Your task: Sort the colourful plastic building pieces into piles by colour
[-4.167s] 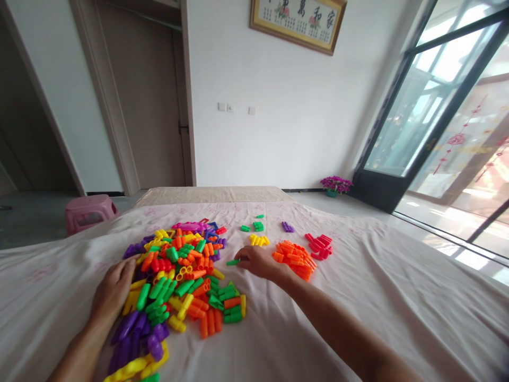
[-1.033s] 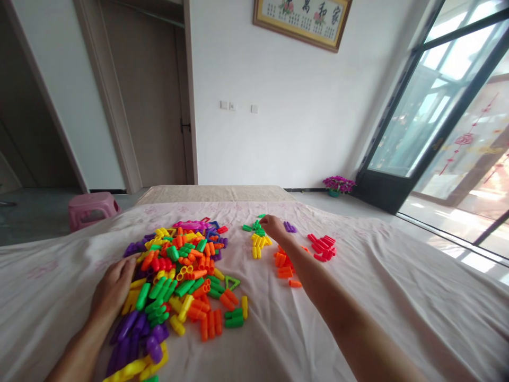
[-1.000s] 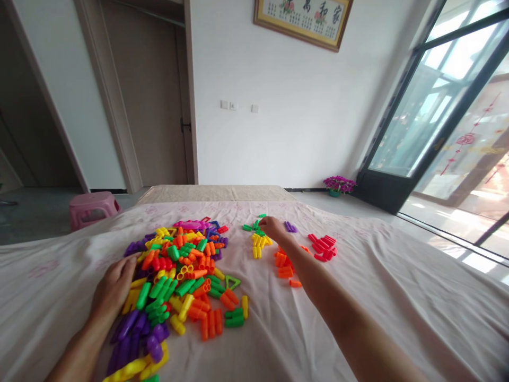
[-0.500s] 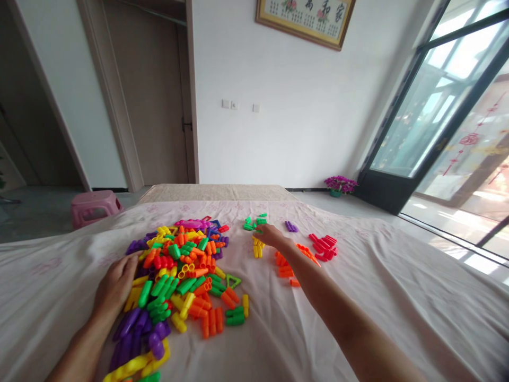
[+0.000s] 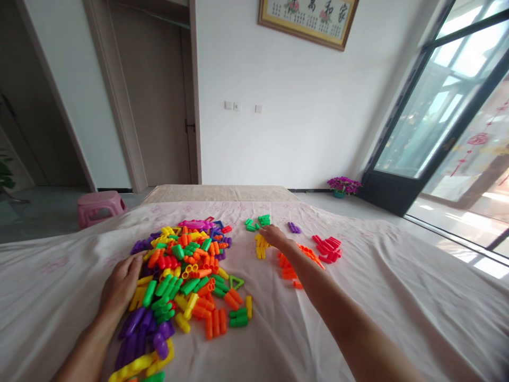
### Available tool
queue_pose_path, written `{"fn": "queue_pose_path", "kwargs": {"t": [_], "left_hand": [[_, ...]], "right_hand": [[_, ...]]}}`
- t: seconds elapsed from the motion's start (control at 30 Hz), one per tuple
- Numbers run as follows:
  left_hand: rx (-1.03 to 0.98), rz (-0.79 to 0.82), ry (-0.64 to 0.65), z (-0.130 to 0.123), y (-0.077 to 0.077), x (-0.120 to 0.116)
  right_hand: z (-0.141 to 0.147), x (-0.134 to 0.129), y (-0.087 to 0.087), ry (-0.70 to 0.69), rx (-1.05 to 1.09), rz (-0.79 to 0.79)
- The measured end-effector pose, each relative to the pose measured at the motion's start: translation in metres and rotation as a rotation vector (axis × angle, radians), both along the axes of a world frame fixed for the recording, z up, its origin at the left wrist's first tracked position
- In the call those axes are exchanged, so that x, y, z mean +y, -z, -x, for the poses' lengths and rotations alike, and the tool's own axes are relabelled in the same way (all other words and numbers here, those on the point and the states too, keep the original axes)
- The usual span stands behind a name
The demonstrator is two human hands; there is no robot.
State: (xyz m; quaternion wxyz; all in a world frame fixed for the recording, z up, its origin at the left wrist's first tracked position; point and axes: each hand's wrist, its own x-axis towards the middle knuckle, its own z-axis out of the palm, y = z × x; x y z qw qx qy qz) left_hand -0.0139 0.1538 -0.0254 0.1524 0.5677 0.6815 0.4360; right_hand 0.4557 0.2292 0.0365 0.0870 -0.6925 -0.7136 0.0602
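Seemingly spread over a bed with a pale pink sheet [image 5: 397,297], the head view shows many small plastic tube blocks in bright colours. The left hand [image 5: 119,284] lies flat, palm down, fingers loosely spread and holding nothing, with its fingertips touching the near left edge of the big mixed pile of blocks [image 5: 185,270]; purple and yellow pieces lie just beside and below the palm. The right hand [image 5: 274,236] is stretched far forward, fingers lightly curled toward the sheet; whether anything is pinched in them cannot be told from this view. Just beyond its fingertips sits the small group of green blocks [image 5: 256,222], very near but not clearly touched. Just left of the right hand, partly under it, lie the yellow blocks [image 5: 260,246]. Behind the wrist, along both sides of the forearm, is the orange group [image 5: 288,265]. To the right of the fingers, a little apart, are the purple blocks [image 5: 294,228], and farther right the red group [image 5: 328,246]. Beyond the bed, well away from both hands, stand a pink stool [image 5: 101,206] on the floor at the left, a pot of purple flowers [image 5: 344,185] by the glass door, and a framed picture [image 5: 308,18] on the white wall.
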Motion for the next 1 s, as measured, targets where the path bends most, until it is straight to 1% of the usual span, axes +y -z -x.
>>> {"fn": "queue_pose_path", "kwargs": {"t": [0.07, 0.13, 0.17, 0.23, 0.33, 0.43, 0.53, 0.63, 0.7, 0.73, 0.8, 0.9, 0.93, 1.0], "left_hand": [[-0.004, -0.005, 0.008, 0.000, 0.000, 0.000], [-0.004, -0.009, 0.006, 0.000, 0.001, 0.000], [-0.002, -0.013, 0.000, 0.001, 0.002, 0.000], [0.001, -0.017, -0.006, 0.001, 0.004, 0.001], [0.004, -0.028, 0.006, 0.002, 0.005, 0.002], [0.005, -0.045, 0.017, 0.002, 0.004, 0.003], [0.017, -0.043, -0.001, 0.002, 0.002, 0.002], [0.028, -0.034, -0.002, 0.002, 0.002, 0.002], [0.035, -0.033, -0.004, 0.002, 0.003, 0.002], [0.039, -0.033, -0.010, 0.002, 0.004, 0.002], [0.054, -0.028, -0.019, 0.003, 0.004, 0.002], [0.076, -0.022, -0.017, 0.002, 0.002, 0.000], [0.076, -0.019, -0.015, 0.001, 0.001, 0.000], [0.059, -0.013, -0.005, 0.000, -0.001, -0.001]], "right_hand": [[0.004, -0.007, -0.003, 0.033, 0.012, -0.011], [0.014, -0.016, -0.008, 0.022, 0.030, -0.025], [0.021, -0.022, -0.010, -0.019, 0.055, -0.029], [0.038, -0.039, -0.014, -0.156, 0.139, -0.039], [0.067, -0.069, -0.019, -0.342, 0.222, -0.130], [0.085, -0.088, -0.019, -0.399, 0.180, -0.199], [0.080, -0.084, -0.014, -0.367, 0.208, -0.178], [0.059, -0.068, -0.010, -0.254, 0.316, -0.165], [0.045, -0.062, -0.009, -0.192, 0.335, -0.162], [0.040, -0.062, -0.008, -0.191, 0.319, -0.154], [0.036, -0.068, -0.004, -0.265, 0.247, -0.105], [0.044, -0.081, 0.008, -0.413, 0.095, 0.001], [0.048, -0.084, 0.013, -0.440, 0.051, 0.014], [0.053, -0.085, 0.022, -0.446, -0.007, -0.001]]}}
